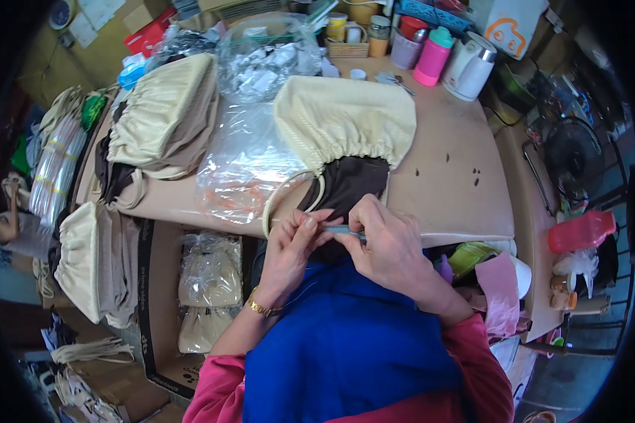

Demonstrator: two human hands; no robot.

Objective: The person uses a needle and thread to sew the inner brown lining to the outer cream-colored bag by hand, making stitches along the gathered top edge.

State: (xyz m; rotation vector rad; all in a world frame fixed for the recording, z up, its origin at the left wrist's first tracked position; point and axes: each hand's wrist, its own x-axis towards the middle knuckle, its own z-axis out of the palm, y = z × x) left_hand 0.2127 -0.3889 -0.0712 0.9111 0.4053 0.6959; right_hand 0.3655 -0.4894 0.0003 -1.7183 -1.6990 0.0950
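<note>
My left hand (294, 245) and my right hand (388, 243) meet at the table's near edge. Both are closed in a pinch on a thin pale blue-grey object (339, 229) stretched between them; its kind is too small to make out. Just beyond my fingers lies a cream woven bag (349, 116) with a gathered edge. Its dark brown fabric part (344, 185) spreads toward my hands. A cream cord loop (268, 204) curves out at the bag's left side, passing close to my left hand.
Stacked cream bags (159, 113) stand at the table's left, beside clear plastic sleeves (243, 162). More bags (85, 261) hang lower left, near an open carton (166, 366) holding wrapped bags. At the back right are a pink bottle (434, 60) and a white kettle (469, 67).
</note>
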